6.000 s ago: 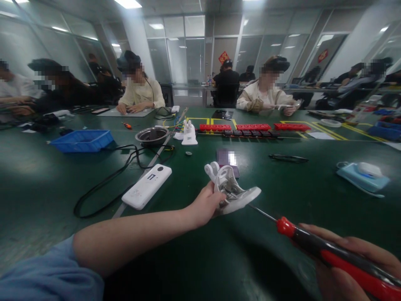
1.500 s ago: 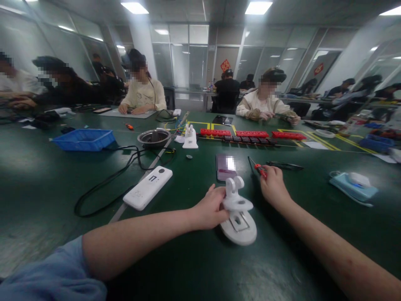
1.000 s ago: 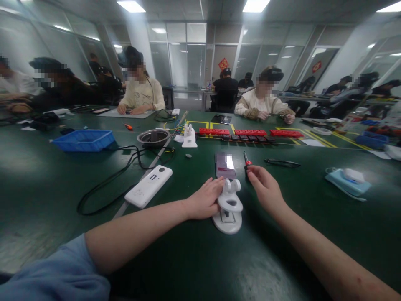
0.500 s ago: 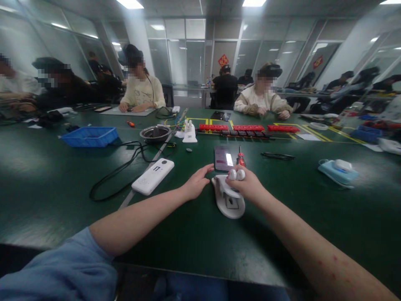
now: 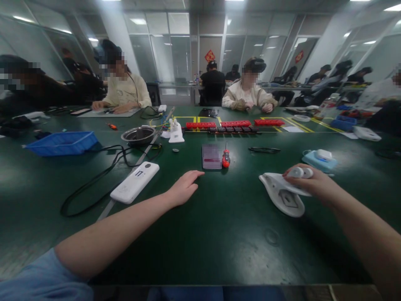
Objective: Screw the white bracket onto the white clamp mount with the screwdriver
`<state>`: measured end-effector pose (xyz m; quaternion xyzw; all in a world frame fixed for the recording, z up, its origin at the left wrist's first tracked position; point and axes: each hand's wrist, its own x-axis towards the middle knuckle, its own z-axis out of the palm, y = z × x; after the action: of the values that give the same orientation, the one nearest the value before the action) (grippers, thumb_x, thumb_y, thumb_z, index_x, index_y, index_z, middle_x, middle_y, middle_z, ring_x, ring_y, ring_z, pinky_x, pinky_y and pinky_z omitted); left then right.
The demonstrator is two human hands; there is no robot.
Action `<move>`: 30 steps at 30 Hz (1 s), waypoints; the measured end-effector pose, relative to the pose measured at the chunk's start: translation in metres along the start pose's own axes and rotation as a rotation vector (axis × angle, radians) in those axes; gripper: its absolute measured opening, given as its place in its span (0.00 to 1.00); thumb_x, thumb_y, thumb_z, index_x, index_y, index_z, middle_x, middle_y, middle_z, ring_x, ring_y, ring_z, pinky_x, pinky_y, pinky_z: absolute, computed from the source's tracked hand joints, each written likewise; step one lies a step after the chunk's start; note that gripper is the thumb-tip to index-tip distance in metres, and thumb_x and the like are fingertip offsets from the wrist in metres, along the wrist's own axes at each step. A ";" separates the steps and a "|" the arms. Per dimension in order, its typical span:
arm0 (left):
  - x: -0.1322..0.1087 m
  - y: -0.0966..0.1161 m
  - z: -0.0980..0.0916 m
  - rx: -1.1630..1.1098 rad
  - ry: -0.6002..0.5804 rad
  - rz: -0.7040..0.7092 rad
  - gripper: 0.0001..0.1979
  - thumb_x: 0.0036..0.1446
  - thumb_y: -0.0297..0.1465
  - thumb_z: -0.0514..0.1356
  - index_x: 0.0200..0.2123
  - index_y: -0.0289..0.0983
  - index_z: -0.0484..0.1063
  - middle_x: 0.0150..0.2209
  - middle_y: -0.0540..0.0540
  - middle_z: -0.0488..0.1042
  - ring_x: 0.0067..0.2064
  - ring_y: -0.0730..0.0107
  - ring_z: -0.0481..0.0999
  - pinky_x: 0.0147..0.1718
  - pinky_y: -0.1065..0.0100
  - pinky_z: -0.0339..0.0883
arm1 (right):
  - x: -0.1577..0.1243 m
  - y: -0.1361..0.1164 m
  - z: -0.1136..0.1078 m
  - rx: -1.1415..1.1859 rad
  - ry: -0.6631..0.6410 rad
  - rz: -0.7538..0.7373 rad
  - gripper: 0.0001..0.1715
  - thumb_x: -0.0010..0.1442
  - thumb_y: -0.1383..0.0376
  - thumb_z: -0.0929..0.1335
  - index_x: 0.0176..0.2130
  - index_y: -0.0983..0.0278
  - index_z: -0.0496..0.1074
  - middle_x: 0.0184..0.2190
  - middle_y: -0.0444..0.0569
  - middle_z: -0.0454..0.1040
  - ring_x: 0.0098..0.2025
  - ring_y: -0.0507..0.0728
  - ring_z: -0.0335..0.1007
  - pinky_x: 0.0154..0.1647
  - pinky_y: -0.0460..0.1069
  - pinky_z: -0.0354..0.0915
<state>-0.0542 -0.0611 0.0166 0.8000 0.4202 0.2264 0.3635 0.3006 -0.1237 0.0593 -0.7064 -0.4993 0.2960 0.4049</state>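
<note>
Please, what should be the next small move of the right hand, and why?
Probably the right hand should set the white part down on the green table and let go. It grips the part by its upper end, the left hand holds nothing, and the screwdriver lies unheld. I cannot tell whether the part's base already touches the table.

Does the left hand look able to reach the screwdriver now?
Probably yes: the left hand seems free, the screwdriver lies close on its right, and nothing appears in the way.
</note>
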 end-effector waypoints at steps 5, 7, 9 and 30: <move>0.005 -0.001 0.003 0.083 -0.018 0.016 0.21 0.54 0.28 0.48 0.53 0.38 0.61 0.55 0.45 0.61 0.57 0.63 0.57 0.56 0.59 0.49 | 0.016 0.012 -0.017 -0.003 -0.062 -0.023 0.11 0.44 0.66 0.69 0.32 0.66 0.72 0.33 0.52 0.73 0.30 0.53 0.66 0.32 0.49 0.59; 0.006 -0.001 0.003 0.119 -0.021 0.025 0.21 0.55 0.29 0.48 0.53 0.37 0.60 0.55 0.44 0.61 0.57 0.64 0.57 0.55 0.60 0.49 | 0.019 0.013 -0.018 0.001 -0.072 -0.032 0.09 0.44 0.67 0.69 0.30 0.67 0.72 0.32 0.52 0.73 0.31 0.53 0.66 0.33 0.49 0.59; 0.007 -0.001 0.003 0.165 -0.032 0.030 0.21 0.55 0.29 0.47 0.54 0.38 0.58 0.55 0.45 0.60 0.57 0.64 0.57 0.56 0.60 0.50 | 0.019 0.013 -0.018 0.028 -0.050 -0.044 0.07 0.43 0.68 0.69 0.28 0.67 0.71 0.29 0.52 0.74 0.30 0.53 0.67 0.33 0.49 0.59; -0.040 0.041 0.036 0.555 -0.226 1.106 0.12 0.55 0.34 0.48 0.36 0.35 0.68 0.30 0.47 0.70 0.35 0.68 0.68 0.32 0.65 0.61 | -0.027 -0.052 0.069 0.098 0.023 -0.131 0.36 0.40 0.62 0.72 0.49 0.63 0.60 0.30 0.47 0.69 0.29 0.54 0.68 0.29 0.49 0.66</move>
<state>-0.0316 -0.1242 0.0233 0.9825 -0.0538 0.1775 0.0137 0.2104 -0.1211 0.0706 -0.6550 -0.5247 0.2850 0.4631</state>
